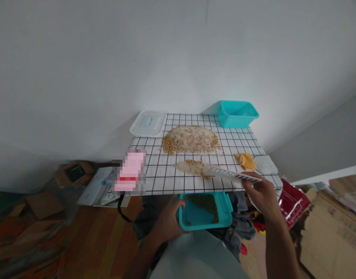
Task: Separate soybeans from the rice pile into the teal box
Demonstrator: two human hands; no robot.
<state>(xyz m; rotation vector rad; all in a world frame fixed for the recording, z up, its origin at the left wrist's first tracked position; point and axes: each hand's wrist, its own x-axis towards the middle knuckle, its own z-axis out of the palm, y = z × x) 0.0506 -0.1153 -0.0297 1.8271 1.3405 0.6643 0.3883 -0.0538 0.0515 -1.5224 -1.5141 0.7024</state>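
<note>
My left hand (170, 219) grips the left rim of a teal tray (224, 217) holding dark green beans, just below the table's near edge. My right hand (261, 193) pinches the end of a white slotted scraper (228, 173). The scraper lies on the grid-patterned tablecloth (160, 174), its far end against a small heap of rice and soybeans (192, 166). A larger pile of rice and soybeans (191, 139) lies farther back on the table.
A teal tub (237, 113) stands at the back right, a clear lid (148, 123) at the back left. A yellow cloth (245, 160) and clear container (265, 164) lie at right. A pink blurred object (130, 172) sits at left. Boxes clutter the wooden floor.
</note>
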